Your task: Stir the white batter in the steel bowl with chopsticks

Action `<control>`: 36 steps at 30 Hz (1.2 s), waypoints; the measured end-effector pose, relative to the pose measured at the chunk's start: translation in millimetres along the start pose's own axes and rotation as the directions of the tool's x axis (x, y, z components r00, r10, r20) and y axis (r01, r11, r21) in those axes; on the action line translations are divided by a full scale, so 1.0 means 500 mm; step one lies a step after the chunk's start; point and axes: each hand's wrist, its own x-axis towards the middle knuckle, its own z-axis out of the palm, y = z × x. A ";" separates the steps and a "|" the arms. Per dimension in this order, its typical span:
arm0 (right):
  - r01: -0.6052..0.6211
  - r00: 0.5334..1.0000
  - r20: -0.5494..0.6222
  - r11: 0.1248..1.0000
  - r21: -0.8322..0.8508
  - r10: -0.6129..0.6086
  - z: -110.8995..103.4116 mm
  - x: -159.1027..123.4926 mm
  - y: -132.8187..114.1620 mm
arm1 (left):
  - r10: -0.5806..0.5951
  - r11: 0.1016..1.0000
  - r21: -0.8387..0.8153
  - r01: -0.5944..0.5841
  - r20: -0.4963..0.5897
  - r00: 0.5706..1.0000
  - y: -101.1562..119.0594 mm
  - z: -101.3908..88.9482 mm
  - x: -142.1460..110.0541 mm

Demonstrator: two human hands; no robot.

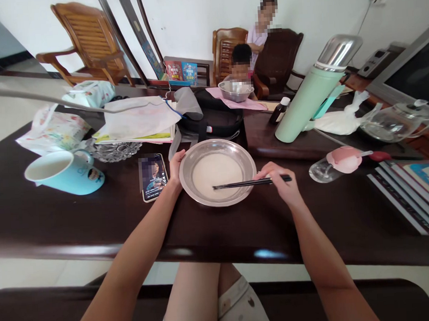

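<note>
1. Metal bowl: on dark table. Probably light, stiff; rim slick if wet. Left hand grasps left rim, sensible hold.
2. Pale liquid: in bowl; likely sloshes if tilted.
3. Chopsticks: right hand grips rear part; likely light, rigid.

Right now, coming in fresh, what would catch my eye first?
Probably the round, shiny metal bowl of milky liquid at the centre, its left edge in the left hand while the right hand holds black chopsticks over it. Next come the tall pale-green flask with a silver cap, upper right, and the light-blue mug, far left.
</note>
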 end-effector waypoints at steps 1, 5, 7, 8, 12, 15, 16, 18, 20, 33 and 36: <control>0.007 0.998 0.061 0.999 -0.031 -0.005 0.007 0.002 0.001 | 0.003 1.000 0.003 -0.003 -0.009 1.000 0.000 0.000 0.000; 0.045 0.998 0.053 0.994 -0.101 -0.040 0.011 0.007 0.006 | 0.010 1.000 0.001 -0.010 -0.033 0.999 -0.002 0.009 -0.004; 0.014 0.996 -0.090 0.995 -0.096 -0.023 -0.004 0.005 0.009 | 0.002 1.000 0.002 -0.002 -0.024 1.000 -0.004 0.013 -0.008; -0.009 0.991 -0.135 0.997 -0.076 -0.001 -0.011 0.003 0.010 | -0.001 1.000 0.001 0.001 -0.021 1.000 -0.005 0.015 -0.009; -0.021 0.996 -0.091 1.000 0.016 0.022 -0.015 -0.001 0.009 | 0.000 1.000 0.011 0.001 -0.003 1.000 -0.004 0.012 -0.010; 0.042 0.996 0.085 0.996 -0.076 -0.035 0.005 0.004 0.006 | -0.005 1.000 0.029 0.005 0.009 1.000 -0.001 0.007 -0.005; 0.078 0.991 0.116 0.992 -0.098 -0.066 0.009 0.006 0.005 | -0.007 1.000 0.028 0.007 0.002 1.000 -0.001 0.006 -0.004; 0.096 0.993 0.085 0.985 -0.145 -0.084 0.009 0.009 0.005 | -0.007 1.000 0.016 0.007 -0.010 1.000 -0.001 0.006 -0.001; 0.048 0.998 -0.028 0.986 -0.160 -0.053 -0.002 0.009 0.005 | 0.001 1.000 0.002 -0.001 -0.006 1.000 -0.001 0.007 0.000; 0.051 0.999 -0.010 0.986 -0.159 -0.053 0.006 0.010 0.004 | 0.007 0.999 0.032 -0.006 -0.028 1.000 0.002 0.015 -0.006; -0.053 0.989 -0.141 0.996 -0.073 0.042 -0.008 0.004 0.004 | 0.002 1.000 0.028 -0.002 0.007 1.000 0.000 0.014 -0.006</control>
